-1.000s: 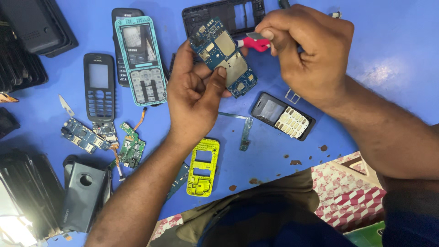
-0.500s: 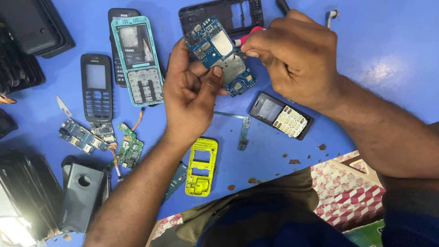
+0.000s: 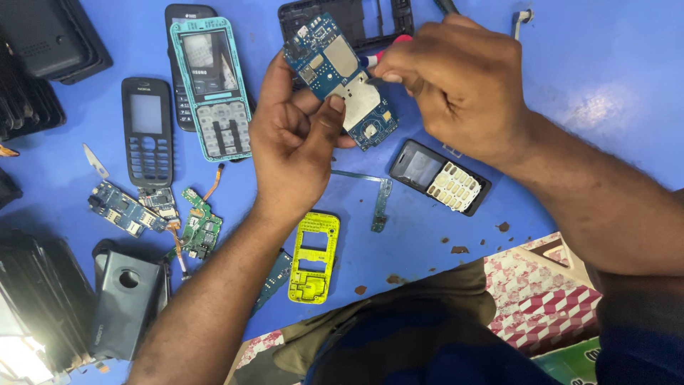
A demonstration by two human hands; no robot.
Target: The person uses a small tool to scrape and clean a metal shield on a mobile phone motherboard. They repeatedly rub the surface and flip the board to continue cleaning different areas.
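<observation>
My left hand [image 3: 296, 139] holds a blue phone circuit board [image 3: 335, 71] above the blue work surface [image 3: 598, 85], thumb pressed on its silver shield. My right hand [image 3: 459, 85] is closed around a pink-handled tool [image 3: 388, 51] whose tip meets the board's upper edge. Below the hands lie a black phone front with white keypad [image 3: 438, 177], a yellow phone frame [image 3: 312, 257] and a thin green strip [image 3: 381, 203].
A teal phone frame [image 3: 211, 85] and a black phone cover [image 3: 146, 132] lie at the left, with loose circuit boards [image 3: 153, 214] below them. A black phone housing [image 3: 349, 18] sits at the top. Dark cases [image 3: 121, 299] crowd the left edge.
Both hands have kept the board and tool together and drifted slightly. The pink tool tip has shifted from the board's right side onto its upper edge.
</observation>
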